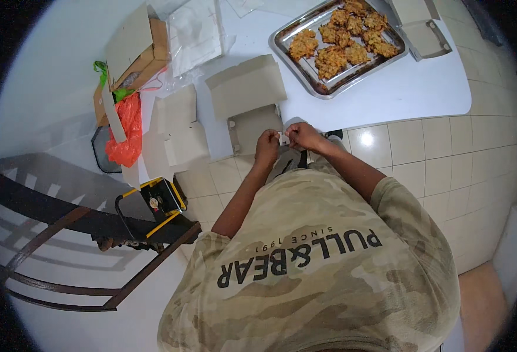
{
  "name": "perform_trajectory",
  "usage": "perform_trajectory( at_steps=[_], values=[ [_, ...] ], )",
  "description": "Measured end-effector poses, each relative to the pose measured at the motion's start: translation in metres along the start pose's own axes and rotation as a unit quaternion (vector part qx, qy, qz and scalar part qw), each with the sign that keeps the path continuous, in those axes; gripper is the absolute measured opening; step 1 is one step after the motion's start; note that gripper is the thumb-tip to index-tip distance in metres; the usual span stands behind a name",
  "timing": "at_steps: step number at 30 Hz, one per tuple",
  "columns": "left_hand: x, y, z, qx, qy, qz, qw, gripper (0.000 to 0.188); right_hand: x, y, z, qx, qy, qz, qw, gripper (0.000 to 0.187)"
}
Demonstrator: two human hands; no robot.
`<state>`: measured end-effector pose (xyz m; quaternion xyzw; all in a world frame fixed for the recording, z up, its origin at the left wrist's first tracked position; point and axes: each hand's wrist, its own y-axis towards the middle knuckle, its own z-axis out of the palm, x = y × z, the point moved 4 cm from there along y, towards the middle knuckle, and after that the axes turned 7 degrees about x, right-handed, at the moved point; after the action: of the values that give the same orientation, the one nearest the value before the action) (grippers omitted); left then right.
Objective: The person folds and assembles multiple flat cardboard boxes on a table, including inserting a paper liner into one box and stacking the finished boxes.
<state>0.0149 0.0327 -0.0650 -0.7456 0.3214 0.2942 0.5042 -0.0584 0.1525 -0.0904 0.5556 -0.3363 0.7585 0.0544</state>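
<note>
An open cardboard box (255, 126), grey inside with its lid (245, 87) tipped back, lies at the table's near edge. At its near right corner, my left hand (266, 148) is closed in a pinch. My right hand (306, 138) is pinched close beside it, just to the right. A small pale piece (283, 139) shows between the fingertips, seemingly a corner flap of the box. The fingers partly hide that corner.
A metal tray (361, 81) of fried fritters (332, 61) stands at the far right, beside another open box (425, 40). On the left are unfolded cardboard (179, 135), a red plastic bag (127, 130), a brown carton (147, 61) and plastic-wrapped sheets (195, 36). A dark railing (65, 287) is lower left.
</note>
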Motion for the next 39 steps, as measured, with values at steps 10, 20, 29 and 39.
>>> perform_trajectory(
  at_steps=[10, 20, 29, 39],
  values=[
    [-0.039, -0.017, -0.02, -0.092, 0.226, 0.082, 0.966, 0.011, 0.002, 0.006, -0.003, -0.059, 0.084, 0.025, 0.994, 0.011],
    [-0.024, 0.027, -0.033, 0.112, 0.155, 0.176, 0.966, 0.013, 0.008, 0.0, 0.007, -0.13, 0.074, 0.036, 0.988, 0.014],
    [-0.018, 0.056, -0.022, 0.217, 0.249, 0.219, 0.918, 0.016, 0.039, -0.016, 0.031, -0.316, -0.104, 0.053, 0.942, 0.018],
    [-0.004, 0.069, -0.015, 0.292, 0.096, 0.141, 0.941, 0.02, 0.036, -0.015, 0.031, -0.345, -0.156, 0.099, 0.92, 0.017]
  ],
)
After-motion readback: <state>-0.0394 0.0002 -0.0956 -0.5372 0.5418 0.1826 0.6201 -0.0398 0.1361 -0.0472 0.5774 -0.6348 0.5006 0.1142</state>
